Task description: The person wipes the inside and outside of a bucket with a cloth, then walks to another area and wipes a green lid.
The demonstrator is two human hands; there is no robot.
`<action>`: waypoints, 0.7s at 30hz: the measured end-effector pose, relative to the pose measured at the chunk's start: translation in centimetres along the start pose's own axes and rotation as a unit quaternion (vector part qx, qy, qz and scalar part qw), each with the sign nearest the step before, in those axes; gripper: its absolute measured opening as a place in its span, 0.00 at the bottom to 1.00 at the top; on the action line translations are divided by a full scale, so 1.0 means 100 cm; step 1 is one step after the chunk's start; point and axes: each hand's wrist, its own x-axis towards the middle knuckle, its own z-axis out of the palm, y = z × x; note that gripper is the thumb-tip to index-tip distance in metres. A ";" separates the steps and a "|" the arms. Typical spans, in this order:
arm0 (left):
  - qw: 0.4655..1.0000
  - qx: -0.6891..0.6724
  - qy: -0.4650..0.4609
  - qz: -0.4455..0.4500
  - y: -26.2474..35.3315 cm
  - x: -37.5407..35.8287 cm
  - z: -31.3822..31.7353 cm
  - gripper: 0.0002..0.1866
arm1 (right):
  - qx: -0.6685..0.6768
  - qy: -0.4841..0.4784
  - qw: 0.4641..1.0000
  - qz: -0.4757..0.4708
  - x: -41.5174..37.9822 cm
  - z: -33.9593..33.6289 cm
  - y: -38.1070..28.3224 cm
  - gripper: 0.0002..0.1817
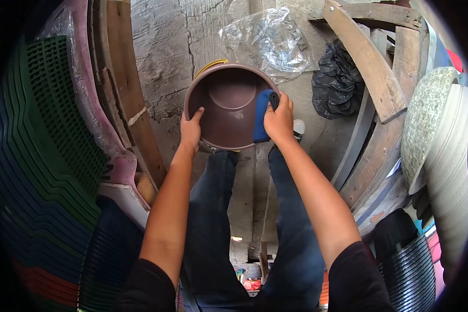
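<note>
Head view looks straight down past our two bare forearms to a brown plastic bucket [229,106] that we hold out in front of our knees, its open mouth tipped up toward us so that we see the round bottom inside. Our left hand [191,130] takes the rim at its lower left, fingers curled over the edge and the grip closed on the bucket wall. Our right hand [279,120] is at the right side of the rim, its grip closed on a folded blue cloth [262,117], which it presses against the inner wall there; the cloth hangs over the rim and down the inside. A yellow handle [211,65] shows just behind the bucket's upper left edge.

Below the bucket are our legs in dark jeans [213,223], and a pale shoe tip [299,127] peeks out just right of the right hand. The cracked concrete floor [166,62] lies under everything. To the left stands a tall stack of green and blue plastic baskets [47,156], with a wooden plank [132,104] between it and the bucket. Beyond the bucket lies a crumpled clear plastic bag [268,39], and right of that a black plastic bag [338,80]. Curved wooden slats [369,67] lean at the right, near a round grey stone [426,119].
</note>
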 end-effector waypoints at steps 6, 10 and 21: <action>0.984 0.118 0.103 0.089 0.007 -0.008 -0.001 0.22 | 0.033 -0.020 0.999 0.015 -0.008 -0.008 -0.015 0.30; 0.992 0.091 0.077 0.032 0.030 -0.031 -0.005 0.19 | 0.011 -0.024 0.999 0.026 -0.018 -0.033 -0.028 0.30; 0.995 0.054 -0.076 0.032 0.130 -0.195 -0.007 0.22 | 0.012 0.002 0.999 -0.030 -0.106 -0.184 -0.063 0.25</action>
